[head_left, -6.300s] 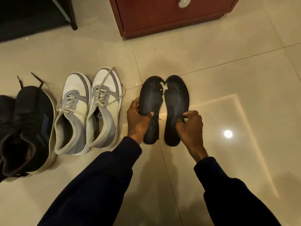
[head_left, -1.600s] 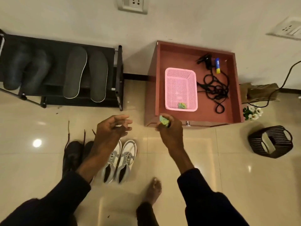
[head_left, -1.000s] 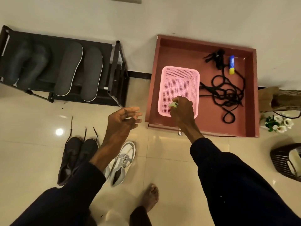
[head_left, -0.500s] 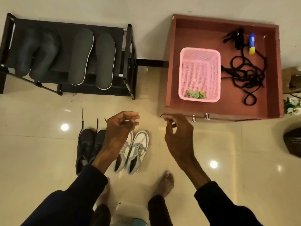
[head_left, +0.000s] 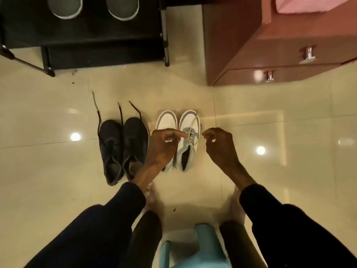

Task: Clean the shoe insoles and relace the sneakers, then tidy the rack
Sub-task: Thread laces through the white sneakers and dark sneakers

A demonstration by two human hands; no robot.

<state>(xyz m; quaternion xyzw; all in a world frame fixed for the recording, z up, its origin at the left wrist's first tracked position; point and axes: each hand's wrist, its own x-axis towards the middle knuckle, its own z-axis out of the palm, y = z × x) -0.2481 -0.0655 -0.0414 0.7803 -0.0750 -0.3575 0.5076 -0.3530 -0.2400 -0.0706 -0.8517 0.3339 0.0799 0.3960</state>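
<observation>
A pair of white-and-grey sneakers (head_left: 188, 122) stands on the floor tiles, toes pointing away from me. The right one has a loose lace (head_left: 193, 120) running over its toe. My left hand (head_left: 164, 146) hovers over the left sneaker, index finger stretched toward the laces, the other fingers curled. My right hand (head_left: 218, 144) hangs just right of the pair, fingers loosely curled, with nothing visibly in it. A pair of black sneakers (head_left: 123, 146) with trailing laces stands to the left. Two grey insoles (head_left: 123, 8) lie on the black rack (head_left: 100, 39).
A red-brown cabinet (head_left: 251, 47) with metal knobs stands at the upper right, and a pink basket (head_left: 309, 4) sits on top of it. A teal stool (head_left: 195, 248) is under me, between my legs. My bare feet (head_left: 152, 196) rest on the glossy tiles.
The view has dropped low and close to the floor. Both hands have come down over the white sneakers. The green bits my right hand carried earlier went into the pink basket.
</observation>
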